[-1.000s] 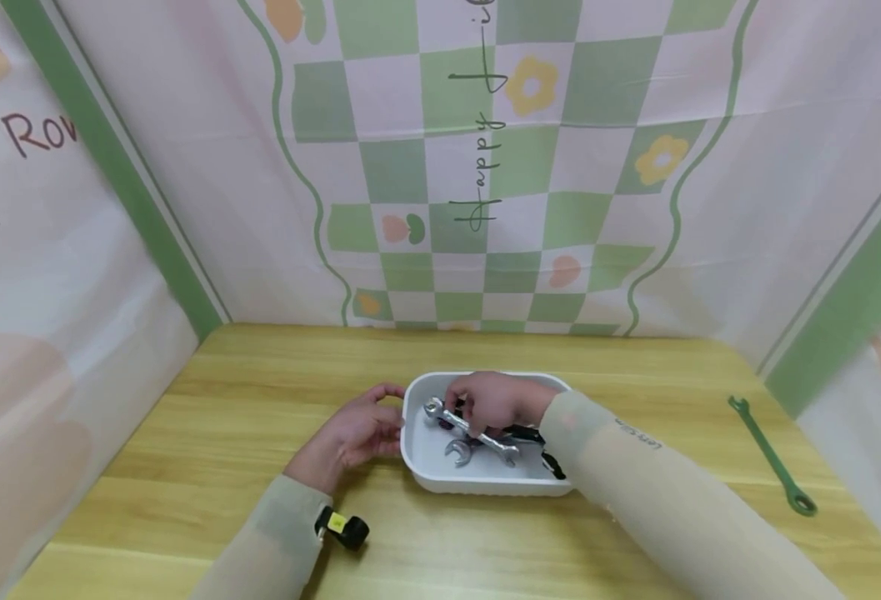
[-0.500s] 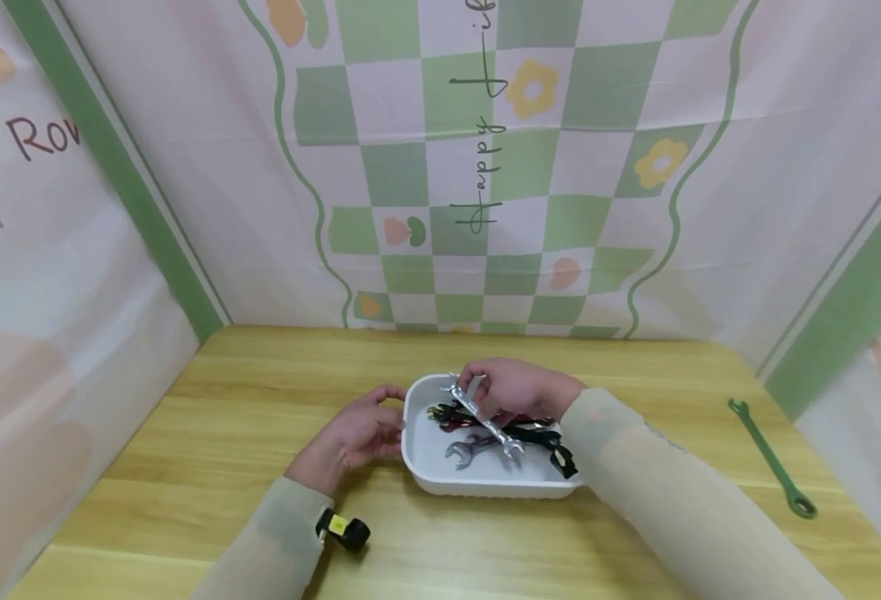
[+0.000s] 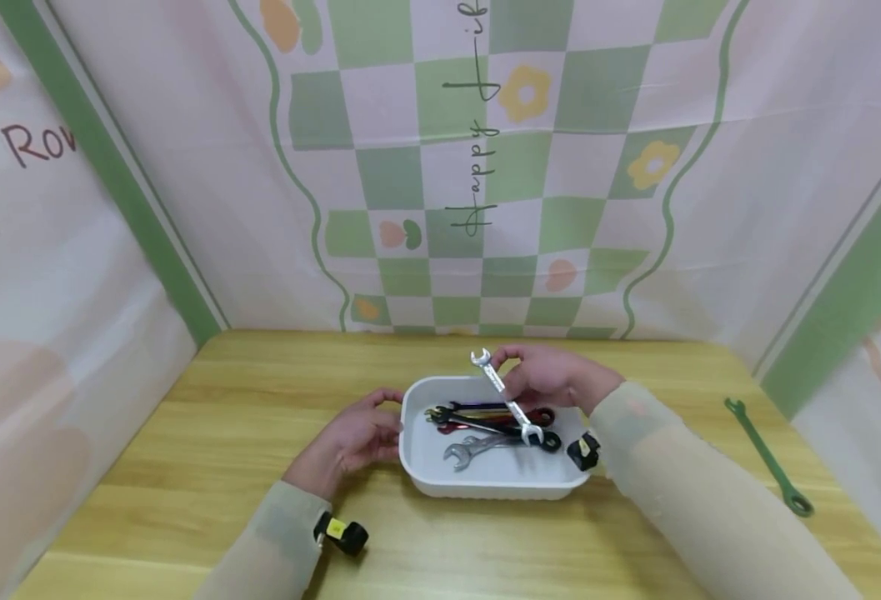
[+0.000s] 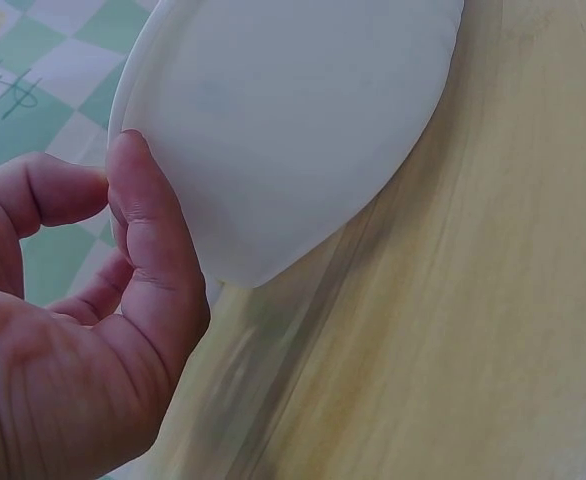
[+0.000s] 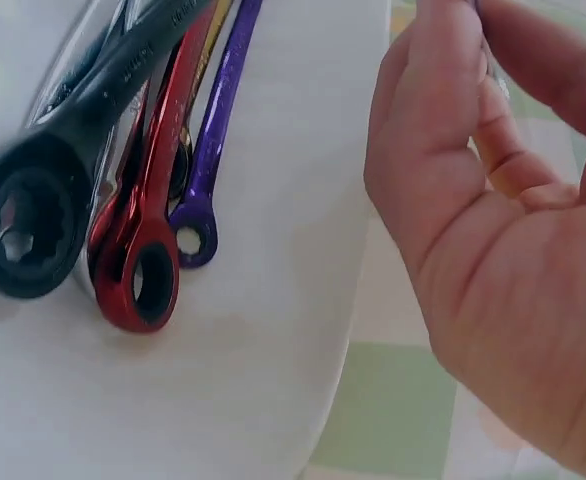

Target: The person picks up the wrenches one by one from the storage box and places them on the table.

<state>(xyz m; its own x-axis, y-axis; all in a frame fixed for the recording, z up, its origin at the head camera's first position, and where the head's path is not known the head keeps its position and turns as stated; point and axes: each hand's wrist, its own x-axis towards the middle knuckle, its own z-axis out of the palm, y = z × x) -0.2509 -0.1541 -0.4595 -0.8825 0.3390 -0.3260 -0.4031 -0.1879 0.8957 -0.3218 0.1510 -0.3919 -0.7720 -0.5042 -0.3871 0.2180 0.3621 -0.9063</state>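
A silver double open-ended wrench stands tilted above the white plastic tray, pinched near its middle by my right hand. The lower end of that wrench overlaps the tools in the tray in the head view. Thumb and fingers of my left hand grip the tray's left end at the rim. Several wrenches lie crossed inside: a black ratchet wrench, a red one, a purple one and a silver wrench with an open end. The held wrench is mostly hidden in the right wrist view.
A green ratchet wrench lies by itself on the wooden table at the right. Patterned cloth hangs behind and along both sides. A black strapped device sits on the left sleeve, another at the right wrist.
My right hand has lifted the silver wrench up from the pile and moved slightly right, uncovering the wrenches below. The left hand has stayed on the tray's end.
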